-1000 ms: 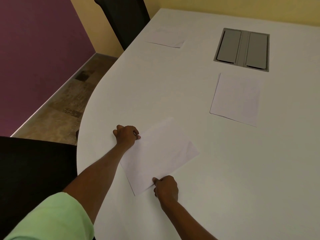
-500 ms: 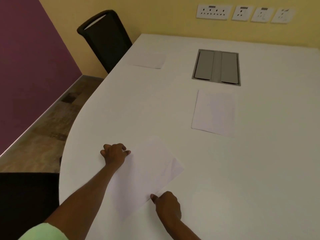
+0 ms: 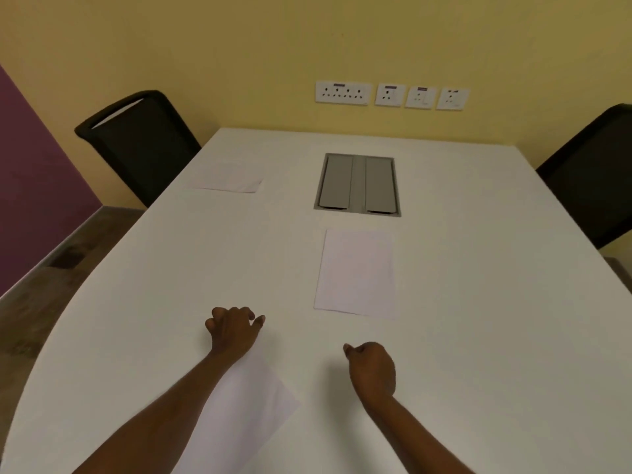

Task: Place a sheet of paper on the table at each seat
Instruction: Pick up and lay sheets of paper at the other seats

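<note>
A white sheet of paper (image 3: 242,415) lies flat near the front edge of the white table (image 3: 485,319), partly under my left forearm. My left hand (image 3: 234,331) rests at the sheet's far corner with its fingers loosely curled; a grip on the paper is hidden from me. My right hand (image 3: 371,367) is a closed fist on bare table to the right of that sheet, apart from it. A second sheet (image 3: 355,273) lies in the middle of the table. A third sheet (image 3: 225,177) lies at the far left, in front of a black chair (image 3: 143,145).
A grey cable hatch (image 3: 357,184) is set into the table behind the middle sheet. Another black chair (image 3: 595,172) stands at the far right. Wall sockets (image 3: 343,93) sit on the yellow wall. Floor shows to the left of the table.
My right hand has come off the near sheet and moved right onto bare table. The view has swung right and up, bringing the right chair in.
</note>
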